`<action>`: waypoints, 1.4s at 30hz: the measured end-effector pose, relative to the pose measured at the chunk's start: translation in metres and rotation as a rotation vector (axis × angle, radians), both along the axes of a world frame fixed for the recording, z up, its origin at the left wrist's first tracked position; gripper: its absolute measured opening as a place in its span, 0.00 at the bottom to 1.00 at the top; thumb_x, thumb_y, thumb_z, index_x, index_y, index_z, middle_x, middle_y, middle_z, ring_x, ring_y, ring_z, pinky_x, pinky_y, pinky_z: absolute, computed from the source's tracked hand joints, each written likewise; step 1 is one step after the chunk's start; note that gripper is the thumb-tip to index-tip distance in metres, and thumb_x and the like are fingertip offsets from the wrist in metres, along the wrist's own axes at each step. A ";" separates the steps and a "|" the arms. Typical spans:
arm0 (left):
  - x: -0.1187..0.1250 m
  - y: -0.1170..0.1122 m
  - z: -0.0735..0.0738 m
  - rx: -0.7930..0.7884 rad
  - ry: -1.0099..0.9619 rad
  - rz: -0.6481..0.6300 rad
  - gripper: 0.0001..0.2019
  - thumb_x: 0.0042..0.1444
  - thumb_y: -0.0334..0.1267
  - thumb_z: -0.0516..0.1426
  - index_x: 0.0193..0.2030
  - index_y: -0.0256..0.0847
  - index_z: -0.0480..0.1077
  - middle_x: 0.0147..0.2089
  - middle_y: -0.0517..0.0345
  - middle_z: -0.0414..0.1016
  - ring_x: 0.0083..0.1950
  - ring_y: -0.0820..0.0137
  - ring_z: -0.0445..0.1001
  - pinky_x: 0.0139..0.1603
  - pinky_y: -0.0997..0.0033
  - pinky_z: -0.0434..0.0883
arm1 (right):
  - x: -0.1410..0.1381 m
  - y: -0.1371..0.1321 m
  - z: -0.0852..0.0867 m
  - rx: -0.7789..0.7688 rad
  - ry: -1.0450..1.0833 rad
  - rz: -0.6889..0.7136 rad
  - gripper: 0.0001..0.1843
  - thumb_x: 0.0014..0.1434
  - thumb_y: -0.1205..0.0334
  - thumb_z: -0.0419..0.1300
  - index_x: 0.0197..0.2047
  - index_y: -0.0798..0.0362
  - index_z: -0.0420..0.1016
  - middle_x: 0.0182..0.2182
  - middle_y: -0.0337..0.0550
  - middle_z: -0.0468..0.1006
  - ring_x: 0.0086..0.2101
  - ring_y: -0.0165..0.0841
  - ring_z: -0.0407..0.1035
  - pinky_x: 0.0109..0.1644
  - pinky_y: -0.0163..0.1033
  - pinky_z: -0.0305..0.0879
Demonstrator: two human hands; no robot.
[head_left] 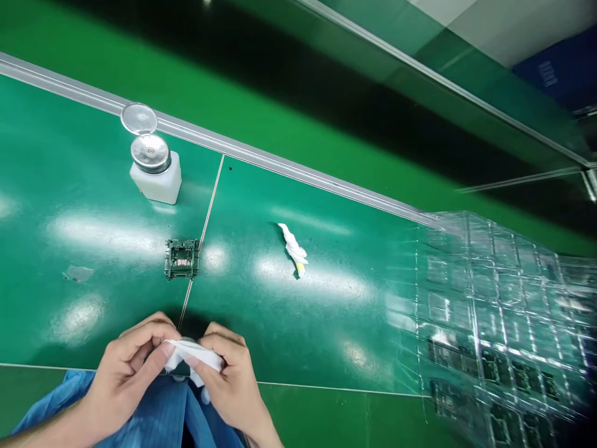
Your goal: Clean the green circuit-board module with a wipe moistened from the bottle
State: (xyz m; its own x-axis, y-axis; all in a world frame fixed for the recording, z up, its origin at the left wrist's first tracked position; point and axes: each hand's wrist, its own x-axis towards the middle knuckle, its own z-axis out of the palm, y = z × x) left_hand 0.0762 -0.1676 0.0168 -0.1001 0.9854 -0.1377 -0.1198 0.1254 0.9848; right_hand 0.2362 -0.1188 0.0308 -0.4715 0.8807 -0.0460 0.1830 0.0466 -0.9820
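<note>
At the front edge of the bench, my left hand (135,361) pinches one end of a white wipe (205,356). My right hand (232,367) grips the other end between thumb and fingers. Something dark grey shows behind and under the wipe, too covered to name. Ahead of my hands sits a small dark open-framed part (181,259) with a light piece in its middle, apart from both hands. A twisted white wipe (293,246) with a yellow patch at its lower end lies farther right.
A white pump bottle (161,180) with its metal lid (139,118) flipped up stands at the back left. Clear plastic compartment trays (448,298) fill the right side, dark parts in some pockets. A metal rail (289,169) runs along the green bench's back edge.
</note>
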 end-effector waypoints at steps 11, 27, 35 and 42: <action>0.018 -0.009 -0.022 -0.361 -0.361 -0.257 0.21 0.56 0.52 0.57 0.25 0.35 0.63 0.24 0.61 0.57 0.26 0.78 0.55 0.26 0.80 0.57 | -0.022 -0.031 -0.036 -0.416 0.723 -0.261 0.24 0.54 0.42 0.61 0.18 0.51 0.67 0.21 0.42 0.71 0.29 0.34 0.69 0.44 0.45 0.67; -0.004 -0.006 -0.015 0.045 0.208 -0.247 0.11 0.62 0.38 0.51 0.31 0.38 0.69 0.26 0.58 0.64 0.28 0.76 0.63 0.29 0.80 0.63 | 0.015 0.160 0.095 1.234 -0.788 0.126 0.17 0.59 0.75 0.42 0.34 0.55 0.70 0.28 0.40 0.63 0.22 0.24 0.46 0.22 0.30 0.38; -0.038 0.037 -0.022 0.238 0.488 0.264 0.06 0.58 0.35 0.55 0.33 0.37 0.72 0.30 0.55 0.71 0.29 0.74 0.69 0.29 0.79 0.67 | -0.096 0.188 0.114 1.298 -0.677 0.352 0.16 0.54 0.78 0.43 0.36 0.55 0.69 0.31 0.40 0.61 0.21 0.22 0.43 0.25 0.33 0.33; -0.043 0.065 -0.021 0.400 0.515 0.264 0.09 0.59 0.33 0.51 0.30 0.35 0.70 0.24 0.54 0.67 0.27 0.75 0.65 0.29 0.77 0.64 | -0.105 0.207 0.122 1.720 -0.656 0.345 0.14 0.46 0.79 0.46 0.31 0.54 0.66 0.26 0.41 0.62 0.17 0.24 0.40 0.20 0.36 0.34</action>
